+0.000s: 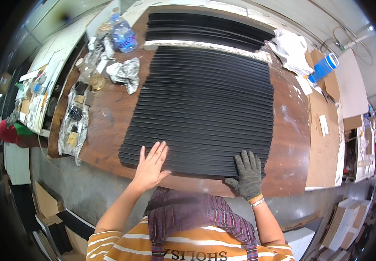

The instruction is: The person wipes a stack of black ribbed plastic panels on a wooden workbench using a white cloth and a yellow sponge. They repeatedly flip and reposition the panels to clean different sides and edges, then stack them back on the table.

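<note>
A wide black ribbed sheet of overlapping strips (205,104) lies across a brown wooden table (288,130). My bare left hand (150,165) rests flat with fingers spread on the sheet's near left edge. My right hand (248,174), in a grey knit glove, presses flat on the near right edge. Neither hand holds anything. A second stack of black strips (205,28) lies at the table's far end.
Crumpled foil (124,71), a plastic water bottle (122,35) and small parts on a foil sheet (75,122) sit at the left. White cloth (290,50) and a blue bottle (323,67) lie at the far right. Boxes (344,226) stand on the floor to the right.
</note>
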A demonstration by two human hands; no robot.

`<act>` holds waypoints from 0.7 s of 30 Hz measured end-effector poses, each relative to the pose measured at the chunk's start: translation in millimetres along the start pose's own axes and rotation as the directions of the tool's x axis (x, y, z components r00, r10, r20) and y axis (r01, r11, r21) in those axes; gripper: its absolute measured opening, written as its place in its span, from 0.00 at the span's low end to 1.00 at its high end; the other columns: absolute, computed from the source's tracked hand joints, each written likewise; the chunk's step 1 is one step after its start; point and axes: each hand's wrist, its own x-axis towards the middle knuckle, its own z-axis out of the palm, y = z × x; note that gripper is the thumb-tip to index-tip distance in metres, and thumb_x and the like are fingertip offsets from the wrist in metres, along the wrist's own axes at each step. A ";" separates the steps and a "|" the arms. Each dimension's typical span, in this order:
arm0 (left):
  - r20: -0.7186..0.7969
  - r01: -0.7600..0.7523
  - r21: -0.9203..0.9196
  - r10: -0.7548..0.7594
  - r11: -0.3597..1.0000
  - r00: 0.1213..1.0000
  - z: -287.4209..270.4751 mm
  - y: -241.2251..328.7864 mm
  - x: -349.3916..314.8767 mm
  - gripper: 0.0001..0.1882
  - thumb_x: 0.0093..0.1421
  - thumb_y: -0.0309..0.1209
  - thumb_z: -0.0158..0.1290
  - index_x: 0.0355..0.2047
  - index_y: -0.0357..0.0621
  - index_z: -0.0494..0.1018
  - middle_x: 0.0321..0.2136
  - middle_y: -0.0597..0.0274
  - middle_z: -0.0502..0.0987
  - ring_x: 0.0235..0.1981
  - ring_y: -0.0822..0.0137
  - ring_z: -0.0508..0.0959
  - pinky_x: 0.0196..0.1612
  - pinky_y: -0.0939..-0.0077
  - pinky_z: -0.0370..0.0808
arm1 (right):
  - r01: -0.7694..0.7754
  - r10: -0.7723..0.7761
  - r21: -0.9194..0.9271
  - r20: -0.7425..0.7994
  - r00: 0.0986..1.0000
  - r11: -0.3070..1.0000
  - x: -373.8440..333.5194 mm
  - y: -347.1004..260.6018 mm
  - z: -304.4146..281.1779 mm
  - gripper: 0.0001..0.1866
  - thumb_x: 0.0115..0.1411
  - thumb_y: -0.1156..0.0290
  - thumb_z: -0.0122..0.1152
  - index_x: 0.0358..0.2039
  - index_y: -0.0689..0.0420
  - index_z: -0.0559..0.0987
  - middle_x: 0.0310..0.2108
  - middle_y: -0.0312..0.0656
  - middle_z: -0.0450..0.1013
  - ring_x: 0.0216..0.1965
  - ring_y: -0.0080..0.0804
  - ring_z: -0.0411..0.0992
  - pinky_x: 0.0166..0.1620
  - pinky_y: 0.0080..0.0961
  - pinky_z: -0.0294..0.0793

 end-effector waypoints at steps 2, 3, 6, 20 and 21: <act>-0.226 0.105 -0.107 -0.127 0.989 0.966 -0.1 -15.9 -8.6 0.44 0.64 0.45 0.55 0.74 0.43 0.51 0.74 0.54 0.54 0.75 0.53 0.51 0.72 0.34 0.42 | -0.004 0.009 0.101 -0.049 0.999 0.995 -2.1 14.7 5.8 0.48 0.48 0.48 0.73 0.67 0.56 0.68 0.72 0.55 0.56 0.73 0.59 0.51 0.73 0.58 0.46; -0.337 0.172 -0.195 -0.231 0.965 0.913 -0.1 -30.7 -9.1 0.42 0.65 0.43 0.55 0.74 0.43 0.51 0.74 0.53 0.55 0.75 0.52 0.52 0.72 0.34 0.43 | -0.047 0.073 0.194 -0.130 0.989 0.980 -0.9 29.4 7.4 0.49 0.49 0.50 0.73 0.69 0.56 0.66 0.73 0.55 0.55 0.74 0.58 0.49 0.74 0.55 0.45; -0.418 0.293 -0.573 -0.580 0.765 0.699 -3.3 -95.2 -19.5 0.33 0.74 0.41 0.42 0.74 0.40 0.51 0.74 0.49 0.55 0.75 0.53 0.53 0.75 0.51 0.46 | -0.209 0.429 0.736 -0.121 0.895 0.643 3.1 78.4 21.8 0.51 0.56 0.65 0.71 0.75 0.60 0.52 0.76 0.52 0.48 0.77 0.46 0.45 0.76 0.40 0.44; -0.025 0.060 -0.992 -0.637 0.111 0.771 18.4 -105.8 -20.2 0.43 0.75 0.56 0.35 0.70 0.24 0.53 0.73 0.42 0.53 0.76 0.54 0.50 0.76 0.63 0.44 | -0.343 0.441 0.606 -0.014 0.898 0.718 -2.9 133.8 41.0 0.43 0.64 0.71 0.61 0.75 0.60 0.51 0.76 0.48 0.50 0.76 0.40 0.49 0.74 0.34 0.48; 0.003 0.075 -0.993 -0.640 0.086 0.768 15.2 -111.1 -18.7 0.42 0.75 0.55 0.35 0.69 0.22 0.53 0.73 0.40 0.53 0.75 0.54 0.50 0.76 0.63 0.46 | -0.339 0.448 0.647 -0.004 0.894 0.683 -0.9 141.2 43.5 0.43 0.64 0.70 0.61 0.75 0.60 0.51 0.76 0.48 0.50 0.76 0.40 0.49 0.74 0.34 0.48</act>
